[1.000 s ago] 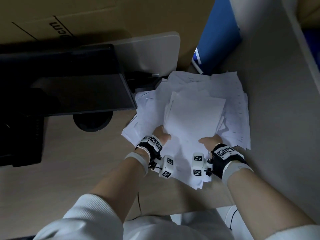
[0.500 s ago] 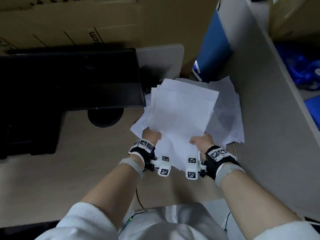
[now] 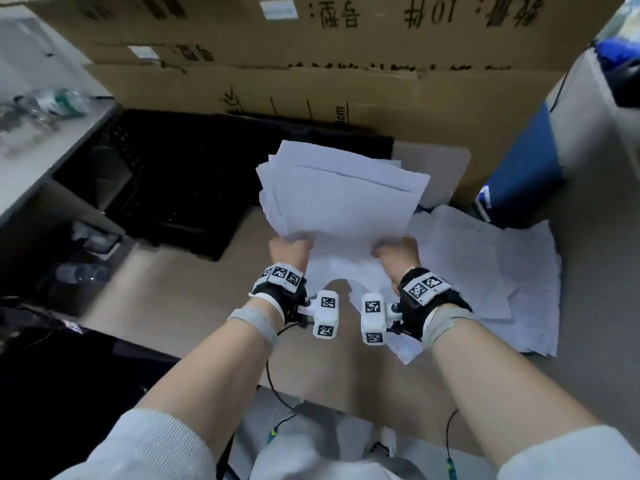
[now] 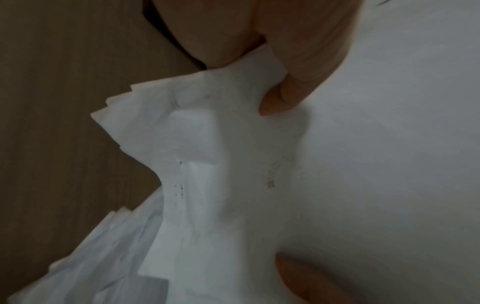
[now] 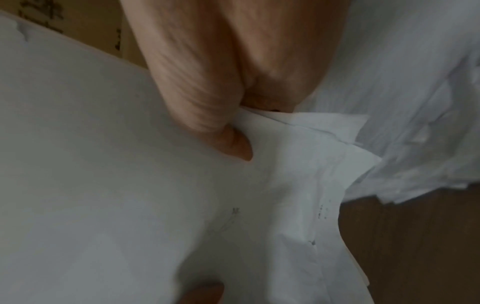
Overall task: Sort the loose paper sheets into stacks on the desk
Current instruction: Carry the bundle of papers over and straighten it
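Paper sheets, bundle: near edge pinched by left hand and right hand, long axis pointing away, above desk.

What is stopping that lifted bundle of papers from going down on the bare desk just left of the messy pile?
Nothing visible. Both hands, left hand and right hand, grip the bundle above the desk; the wood beneath it is bare. The messy pile lies to the right, a black tray farther back-left.
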{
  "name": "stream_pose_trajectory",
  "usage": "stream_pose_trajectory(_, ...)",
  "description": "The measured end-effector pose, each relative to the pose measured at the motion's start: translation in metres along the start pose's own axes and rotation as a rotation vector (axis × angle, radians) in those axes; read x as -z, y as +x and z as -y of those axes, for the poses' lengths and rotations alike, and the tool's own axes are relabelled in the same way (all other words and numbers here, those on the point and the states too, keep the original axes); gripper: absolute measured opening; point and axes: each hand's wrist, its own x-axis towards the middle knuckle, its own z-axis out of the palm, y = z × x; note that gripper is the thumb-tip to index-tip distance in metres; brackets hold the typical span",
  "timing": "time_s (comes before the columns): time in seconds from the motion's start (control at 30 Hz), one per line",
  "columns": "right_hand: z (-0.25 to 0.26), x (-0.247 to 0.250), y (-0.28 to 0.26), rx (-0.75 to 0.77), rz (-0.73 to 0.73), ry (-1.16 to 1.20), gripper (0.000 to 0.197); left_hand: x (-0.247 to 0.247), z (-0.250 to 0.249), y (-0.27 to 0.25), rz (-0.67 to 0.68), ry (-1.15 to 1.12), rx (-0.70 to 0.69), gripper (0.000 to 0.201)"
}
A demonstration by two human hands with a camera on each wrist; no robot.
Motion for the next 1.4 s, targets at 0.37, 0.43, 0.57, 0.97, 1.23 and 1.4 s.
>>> stream_pose_trajectory(0.37,0.027,-0.143,0.021,-0.1,0.155,-0.302,0.01,0.115,0.01,0.103,-0.082,0.018,0.047,0.041)
stream_pose_trajectory(0.43,0.008,-0.163,0.026,-0.161,0.122,-0.331,0.022,0.129,0.031,0.122,-0.006,0.102,0.109,0.043)
stream_pose_trajectory(0.57,-0.024,-0.192,0.046,-0.293,0.159,-0.376,0.024,0.14,0.05,0.154,0.07,0.185,0.176,0.043)
stream_pose_trajectory(0.97,0.006,-0.203,0.049,-0.223,-0.008,-0.001,0.018,0.123,0.018,0.171,-0.013,-0.048,0.117,0.031)
stream_pose_trajectory(1.23,-0.002,-0.183,0.053,-0.205,0.111,-0.026,0.026,0.116,0.049,0.175,0.007,0.217,0.249,0.026)
stream_pose_trajectory(1.4,0.014,-0.194,0.058,-0.077,0.066,0.078,0.02,0.106,0.024,0.178,-0.021,0.056,0.116,0.027)
